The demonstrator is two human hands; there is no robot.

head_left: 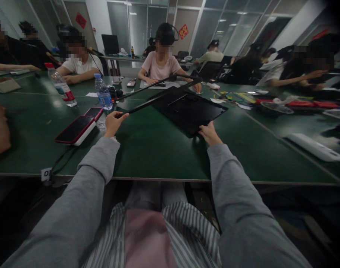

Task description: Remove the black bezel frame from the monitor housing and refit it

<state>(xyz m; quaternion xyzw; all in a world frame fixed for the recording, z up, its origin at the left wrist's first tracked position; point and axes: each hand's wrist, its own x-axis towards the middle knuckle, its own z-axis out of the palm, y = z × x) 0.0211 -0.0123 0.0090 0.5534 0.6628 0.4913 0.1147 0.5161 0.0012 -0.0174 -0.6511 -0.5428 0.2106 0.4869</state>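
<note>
My left hand (114, 124) pinches the near left corner of a thin black frame (159, 97), whose long narrow bars slant up and away to the right. At the near edge of a flat black panel (192, 111), my right hand (211, 134) is closed on its corner. The panel is tilted over the green table, and the frame's near bar crosses above its far part. Whether the frame and panel touch at the far end, I cannot tell. What exactly both are part of does not show.
Left of my left hand lie red-edged phones (76, 129) on a white block, a small water bottle (103, 93) and a larger bottle (62, 87). A white bar (315, 147) and red and yellow items (298, 104) lie right. Across the green table (159, 152) sits a person (163, 61).
</note>
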